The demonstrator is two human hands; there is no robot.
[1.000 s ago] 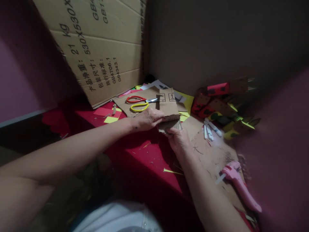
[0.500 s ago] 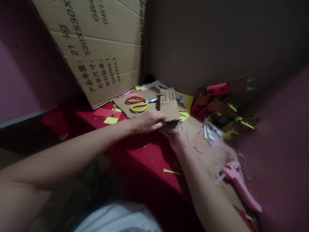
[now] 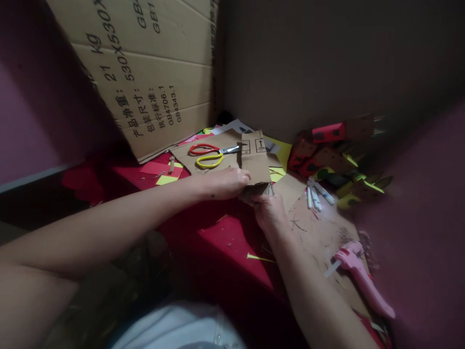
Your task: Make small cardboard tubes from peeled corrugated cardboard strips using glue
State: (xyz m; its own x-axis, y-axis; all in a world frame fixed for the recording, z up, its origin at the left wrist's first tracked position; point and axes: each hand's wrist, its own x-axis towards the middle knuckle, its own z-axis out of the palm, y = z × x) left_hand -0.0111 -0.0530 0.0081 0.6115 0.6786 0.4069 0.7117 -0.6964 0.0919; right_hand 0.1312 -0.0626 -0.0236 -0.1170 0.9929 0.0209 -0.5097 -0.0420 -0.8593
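Note:
A small cardboard box (image 3: 256, 162) with printed black marks sits at the middle of the red-covered table (image 3: 214, 242). My left hand (image 3: 232, 183) is closed on its left side near the front edge, fingers curled. My right hand (image 3: 269, 208) grips the front lower end, its fingertips partly hidden at the opening. Left of the box, scissors (image 3: 209, 157) with one red and one yellow handle lie on a flat piece of cardboard (image 3: 183, 157), the blades pointing at the box.
A big printed cardboard sheet (image 3: 163, 72) stands at the back left. White markers (image 3: 316, 196), a pink glue gun (image 3: 363, 278) and red and yellow decorated cardboard pieces (image 3: 327, 150) are on the right. Yellow paper (image 3: 167, 180) lies on the left.
My left hand has shifted very slightly along the box's side, its fingers more tucked in. Both hands keep hold of the box, which has barely moved.

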